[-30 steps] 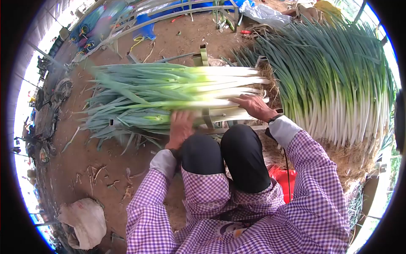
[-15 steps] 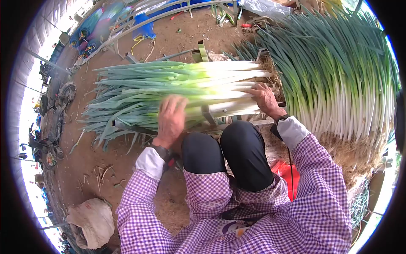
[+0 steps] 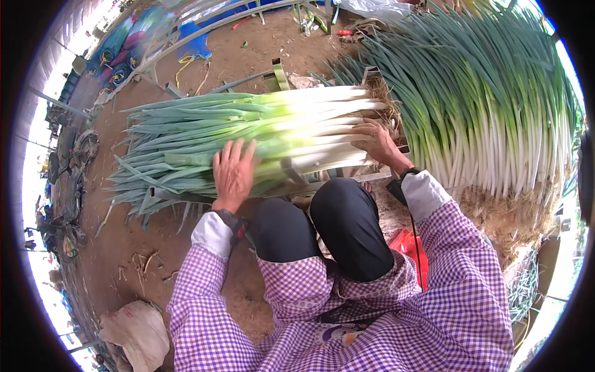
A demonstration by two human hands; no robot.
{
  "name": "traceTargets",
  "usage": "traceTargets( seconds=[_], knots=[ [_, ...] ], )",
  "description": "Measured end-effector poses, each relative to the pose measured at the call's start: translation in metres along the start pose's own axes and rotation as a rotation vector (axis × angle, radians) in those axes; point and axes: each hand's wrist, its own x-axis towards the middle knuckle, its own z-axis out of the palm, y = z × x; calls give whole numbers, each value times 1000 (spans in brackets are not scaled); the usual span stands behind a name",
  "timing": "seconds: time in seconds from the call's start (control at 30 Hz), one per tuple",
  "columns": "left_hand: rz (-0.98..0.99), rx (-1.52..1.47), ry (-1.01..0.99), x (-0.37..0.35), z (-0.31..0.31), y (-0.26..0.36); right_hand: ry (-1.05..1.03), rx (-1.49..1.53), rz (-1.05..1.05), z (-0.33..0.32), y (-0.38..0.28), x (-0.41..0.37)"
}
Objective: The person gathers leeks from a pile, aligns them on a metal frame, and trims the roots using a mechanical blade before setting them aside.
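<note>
fingers slightly spread, left hand (image 3: 233, 178) has now settled on long green-and-white leeks (image 3: 273, 121); right hand (image 3: 383, 146), fingers close together, touches their white ends; pile looks steadied.

A layer of green onions (image 3: 266, 127) is supported lengthwise across a metal frame (image 3: 290, 168), with the leaves directed left and the white stalks right. Below, a brown earth floor (image 3: 186, 245) is exposed; a pale sack (image 3: 137, 335) and dry plant scraps (image 3: 145, 263) are borne directly on it.
</note>
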Motion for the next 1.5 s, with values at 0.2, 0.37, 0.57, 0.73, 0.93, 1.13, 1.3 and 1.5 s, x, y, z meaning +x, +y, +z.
traceTargets(
  seconds=[0.2,0.37,0.57,0.73,0.93,1.13,1.3,1.5],
  knots=[
    [-78,-39,20,-2,17,1,111,-130,-284,16,25,4],
    [-135,52,-15,9,31,0,222,-124,-100,34,17,9],
    [-76,111,-61,-10,43,-3,171,-47,77,49,20,-4],
    [-89,48,-70,-3,50,-9,140,-144,97,47,15,4],
    [-102,47,-86,-7,56,-12,102,157,68,1,-27,-40],
    [-91,74,-116,-7,61,-21,326,319,272,-135,-13,-115],
    [-95,96,-182,-4,59,-24,610,30,508,-285,111,-185],
    [-110,89,-192,-3,60,-25,816,-664,813,-445,139,-256]
  ],
)
